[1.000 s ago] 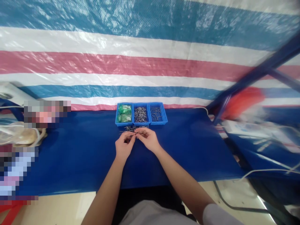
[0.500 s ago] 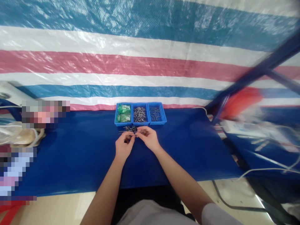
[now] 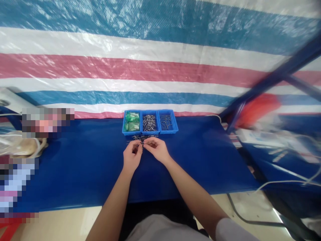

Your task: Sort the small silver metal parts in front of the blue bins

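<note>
Over to the head view: seeing left hand [image 3: 131, 156] and right hand [image 3: 157, 150] nearly meeting above the worktop [image 3: 87, 160], both with fingers pinched together, seemingly on a small metal piece [image 3: 143, 144] (too tiny to make out properly). Looks partway along: got green packets [image 3: 132, 126] in the left bin [image 3: 131, 133], plenty of metal pins [image 3: 149, 122] in the middle bin [image 3: 150, 132], far fewer in the right bin [image 3: 169, 131], and a loose pile [image 3: 137, 137] left out just in front. Can't tell the pinched piece's direction for sure; perhaps running crosswise, hand to hand. In the pile, lying mostly left to right; in the right bin, crossing every which way.
</note>
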Demonstrator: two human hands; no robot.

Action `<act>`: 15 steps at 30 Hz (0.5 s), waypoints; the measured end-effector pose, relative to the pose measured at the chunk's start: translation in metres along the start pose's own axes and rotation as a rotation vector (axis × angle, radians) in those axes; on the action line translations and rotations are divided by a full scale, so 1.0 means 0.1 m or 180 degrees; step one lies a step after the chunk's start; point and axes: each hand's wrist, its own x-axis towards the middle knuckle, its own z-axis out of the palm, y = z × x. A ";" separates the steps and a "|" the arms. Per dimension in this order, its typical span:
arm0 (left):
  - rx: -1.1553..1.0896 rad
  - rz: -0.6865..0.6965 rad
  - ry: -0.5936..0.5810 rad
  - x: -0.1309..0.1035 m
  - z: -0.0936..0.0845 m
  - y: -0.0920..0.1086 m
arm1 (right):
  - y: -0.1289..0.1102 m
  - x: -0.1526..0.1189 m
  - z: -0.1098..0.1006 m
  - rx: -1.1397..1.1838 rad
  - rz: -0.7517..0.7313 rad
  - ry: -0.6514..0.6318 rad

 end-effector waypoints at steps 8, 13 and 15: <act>-0.0073 -0.0022 -0.0042 -0.01 -0.01 0.00 | 0.01 -0.01 0.01 -0.0242 -0.0074 -0.0015; 0.0019 0.0033 0.0052 -0.01 -0.02 0.05 | 0.01 -0.01 0.00 -0.0334 -0.0071 0.0016; 0.0002 0.0046 0.0069 0.00 -0.01 0.06 | 0.00 -0.01 0.00 -0.0378 -0.0069 0.0047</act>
